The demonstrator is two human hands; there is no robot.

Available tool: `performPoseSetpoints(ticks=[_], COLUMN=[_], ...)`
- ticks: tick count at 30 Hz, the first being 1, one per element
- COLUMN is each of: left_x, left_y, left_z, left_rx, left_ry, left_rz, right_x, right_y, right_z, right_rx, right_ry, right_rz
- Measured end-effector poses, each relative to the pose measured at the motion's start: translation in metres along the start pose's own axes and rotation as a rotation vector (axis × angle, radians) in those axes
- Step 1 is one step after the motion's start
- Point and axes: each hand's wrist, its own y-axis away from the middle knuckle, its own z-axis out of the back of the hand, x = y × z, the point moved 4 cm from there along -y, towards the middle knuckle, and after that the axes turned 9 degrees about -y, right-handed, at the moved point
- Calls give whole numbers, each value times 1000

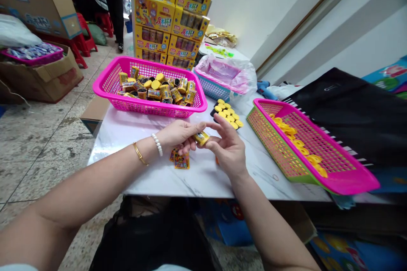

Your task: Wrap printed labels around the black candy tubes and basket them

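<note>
My left hand (181, 133) and my right hand (230, 148) meet over the front of the table. Between them lies a small yellow printed cup (201, 138), tilted on its side. The left thumb and fingers grip one end, while the right thumb and fingertips pinch the other. Under the left hand, a few orange printed cards (182, 161) lie flat on the tabletop. Just beyond the right hand stands a tight group of upright cups with yellow lids (227, 113). A pink basket (152, 108) behind my hands holds many similar cups, some lidded and some open.
Right of my hands, a pink and green basket (273, 152) holds yellow lids (300, 146). Stacked yellow boxes (171, 21) rise behind the table (143, 182). A plastic-lined basket (216, 87) stands at the back. Cardboard boxes (38, 72) and a standing person (114, 4) are at left.
</note>
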Motion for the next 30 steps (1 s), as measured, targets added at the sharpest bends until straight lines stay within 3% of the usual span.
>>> performPoseSetpoints(ticks=[4,7,9,11,13,15,17,19,22,24,27,30], left_x=[2,-3,-13,-22,-23,-20,-19,-18,-18,-19,-23,-26], left_y=[-2,0,5,12,17,21,22,20,15,13,14,18], left_z=[2,14,20,17,10,5,2,0,6,13,20,19], left_rx=[-16,-158,-247,-154,3,58,44,34,-3,-41,-85,4], left_ry=[-29,-222,-522,-895,-1222,-1436,-1540,-1543,-1460,-1428,-1409,-1309], left_rz=[35,32,-55,-133,-107,-32,-11,-36,-86,-130,-183,-187], right_x=[15,32,44,49,49,46,42,37,27,19,11,16], right_y=[-7,-50,-91,-125,-137,-123,-91,-54,-17,-6,-3,2], right_z=[-7,-4,1,1,1,0,-1,2,16,25,30,28], right_rx=[78,41,-21,78,144,171,187,169,21,-74,-88,-78], right_ry=[327,555,587,578,589,604,610,603,549,478,430,500], right_rz=[60,95,160,203,227,235,227,191,75,-38,-182,-180])
